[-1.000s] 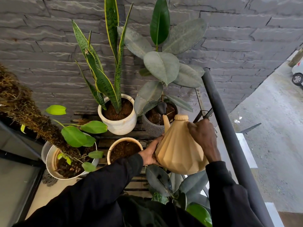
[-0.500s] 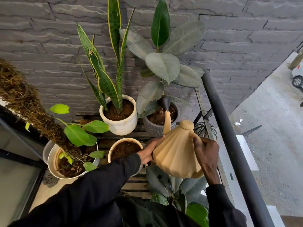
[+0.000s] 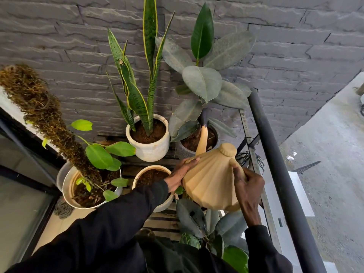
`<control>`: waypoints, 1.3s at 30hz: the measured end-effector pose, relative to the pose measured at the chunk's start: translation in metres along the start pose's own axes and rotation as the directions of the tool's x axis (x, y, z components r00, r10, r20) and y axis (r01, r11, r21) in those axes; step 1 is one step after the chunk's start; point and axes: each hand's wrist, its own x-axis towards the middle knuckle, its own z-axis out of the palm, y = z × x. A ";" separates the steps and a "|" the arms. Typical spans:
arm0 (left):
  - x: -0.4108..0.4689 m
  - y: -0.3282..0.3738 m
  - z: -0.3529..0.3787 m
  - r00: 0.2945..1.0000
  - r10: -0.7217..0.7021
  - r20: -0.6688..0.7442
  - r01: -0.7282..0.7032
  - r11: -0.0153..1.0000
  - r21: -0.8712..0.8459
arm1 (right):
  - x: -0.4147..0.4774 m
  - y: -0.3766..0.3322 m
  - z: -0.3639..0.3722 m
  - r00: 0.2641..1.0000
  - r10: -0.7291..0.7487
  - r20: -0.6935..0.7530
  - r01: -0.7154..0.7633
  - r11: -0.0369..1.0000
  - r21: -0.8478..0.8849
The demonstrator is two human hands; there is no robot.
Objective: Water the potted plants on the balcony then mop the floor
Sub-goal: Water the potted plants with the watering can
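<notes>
I hold a tan ribbed watering can point(image 3: 211, 182) with both hands. My left hand point(image 3: 181, 173) supports its left side and my right hand point(image 3: 247, 187) grips the handle at its right. The spout, with a dark tip, reaches over the soil of the grey pot point(image 3: 182, 149) holding the rubber plant point(image 3: 202, 81). To the left stands a snake plant in a white pot point(image 3: 150, 149). In front of it sits a cream pot of bare soil point(image 3: 137, 175). At far left, a white pot point(image 3: 68, 189) holds a moss pole and a green-leaved vine.
A grey brick wall point(image 3: 69, 46) backs the plants. A dark metal railing point(image 3: 275, 164) runs down the right side, with the ground far below beyond it. More dark leaves point(image 3: 192, 215) sit under the can. A glass door frame point(image 3: 23, 186) is at left.
The can has tilted back toward upright and dropped slightly, its spout still over the grey pot. My right hand slid from the top of the can down to the handle.
</notes>
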 end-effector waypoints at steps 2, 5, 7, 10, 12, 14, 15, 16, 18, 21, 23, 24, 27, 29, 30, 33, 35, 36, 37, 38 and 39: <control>0.001 0.001 -0.003 1.000 0.014 -0.019 -0.014 1.000 -0.005 | 0.000 0.000 0.003 1.000 -0.002 -0.027 0.003 1.000 0.020; -0.002 0.004 -0.010 0.999 0.035 -0.016 -0.036 0.999 -0.024 | 0.000 0.001 0.008 1.000 -0.004 -0.023 0.004 1.000 0.027; -0.006 0.005 -0.016 0.999 0.037 0.000 -0.037 0.999 -0.006 | 0.001 0.002 0.013 1.000 0.002 -0.006 -0.002 0.999 0.036; -0.008 0.004 -0.027 0.999 0.031 -0.025 -0.030 1.000 0.006 | 0.002 0.000 0.022 1.000 0.001 0.011 -0.001 1.000 0.024; -0.013 0.003 -0.035 0.999 0.023 -0.023 -0.023 1.000 -0.001 | 0.000 -0.005 0.029 0.999 -0.008 0.040 0.006 0.999 0.034; -0.020 0.000 -0.045 1.000 0.019 -0.010 -0.019 1.000 -0.019 | -0.002 -0.011 0.035 0.997 -0.030 0.073 0.028 0.999 0.034; -0.023 -0.002 -0.050 1.000 0.009 -0.014 -0.010 1.000 -0.030 | -0.003 -0.015 0.039 0.995 -0.038 0.095 0.036 0.999 0.026; -0.026 -0.006 -0.056 1.000 0.001 -0.013 -0.001 0.999 -0.047 | -0.004 -0.019 0.044 0.992 -0.043 0.121 0.041 0.999 0.020; -0.029 -0.014 -0.067 1.000 -0.002 0.002 0.002 0.996 -0.090 | -0.005 -0.026 0.054 0.984 -0.043 0.172 0.039 0.999 0.028; -0.035 -0.024 -0.086 0.999 -0.026 -0.034 0.021 0.989 -0.149 | -0.004 -0.039 0.073 0.968 -0.044 0.248 0.049 0.999 -0.013; -0.036 -0.030 -0.099 0.997 -0.054 -0.047 0.045 0.982 -0.182 | -0.001 -0.051 0.085 0.957 -0.066 0.284 0.076 0.997 -0.021; -0.036 -0.032 -0.106 0.996 -0.076 -0.051 0.064 0.977 -0.204 | 0.002 -0.058 0.091 0.950 -0.082 0.303 0.094 0.995 -0.023; -0.038 -0.032 -0.124 0.986 -0.155 -0.063 0.134 0.957 -0.259 | 0.009 -0.082 0.112 0.921 -0.113 0.373 0.148 0.987 -0.066; -0.039 -0.030 -0.134 0.978 -0.201 -0.052 0.178 0.941 -0.290 | 0.016 -0.100 0.124 0.898 -0.142 0.416 0.190 0.979 -0.077; -0.038 -0.030 -0.139 0.975 -0.217 -0.054 0.191 0.935 -0.298 | 0.019 -0.108 0.130 0.887 -0.146 0.438 0.201 0.976 -0.080; -0.035 -0.025 -0.151 0.974 -0.222 -0.052 0.194 0.928 -0.318 | 0.032 -0.134 0.148 0.868 -0.119 0.482 0.208 0.969 -0.134; -0.032 -0.021 -0.159 0.973 -0.230 -0.027 0.205 0.911 -0.359 | 0.039 -0.151 0.159 0.862 -0.114 0.495 0.234 0.954 -0.188; -0.031 -0.020 -0.162 0.972 -0.234 -0.007 0.214 0.901 -0.378 | 0.043 -0.159 0.164 0.858 -0.111 0.501 0.247 0.945 -0.213; -0.030 -0.018 -0.165 0.971 -0.237 0.013 0.222 0.889 -0.400 | 0.046 -0.166 0.168 0.855 -0.103 0.508 0.255 0.937 -0.240; -0.030 -0.016 -0.166 0.970 -0.242 0.032 0.232 0.877 -0.420 | 0.049 -0.173 0.171 0.853 -0.093 0.514 0.261 0.928 -0.265; -0.030 -0.014 -0.168 0.968 -0.247 0.050 0.243 0.866 -0.436 | 0.052 -0.180 0.174 0.852 -0.084 0.517 0.266 0.920 -0.289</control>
